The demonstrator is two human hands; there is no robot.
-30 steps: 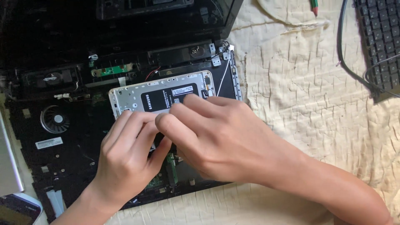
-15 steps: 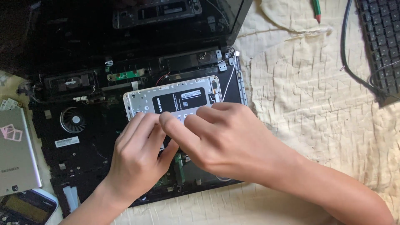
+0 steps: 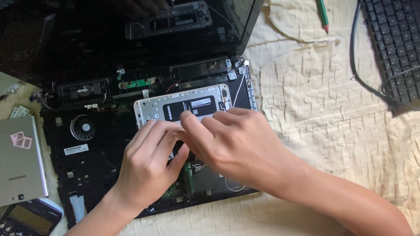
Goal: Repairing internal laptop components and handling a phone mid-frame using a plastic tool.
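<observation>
Silver-framed open phone with one black battery (image 3: 188, 107) lies on the one dismantled black laptop base (image 3: 87, 153) near its rear edge, both hands, left hand (image 3: 146, 164) and right hand (image 3: 236, 142), pinching its front edge, fingertips together.

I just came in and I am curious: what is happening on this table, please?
A person works with both bare hands on an opened phone, which lies back cover off on top of a dismantled black laptop. The left hand and the right hand meet over the lower edge of the phone, fingertips pressing on it. A fan shows in the laptop base. Beside it lie a flat grey cover, a calculator, and further right a keyboard on the cream cloth.
</observation>
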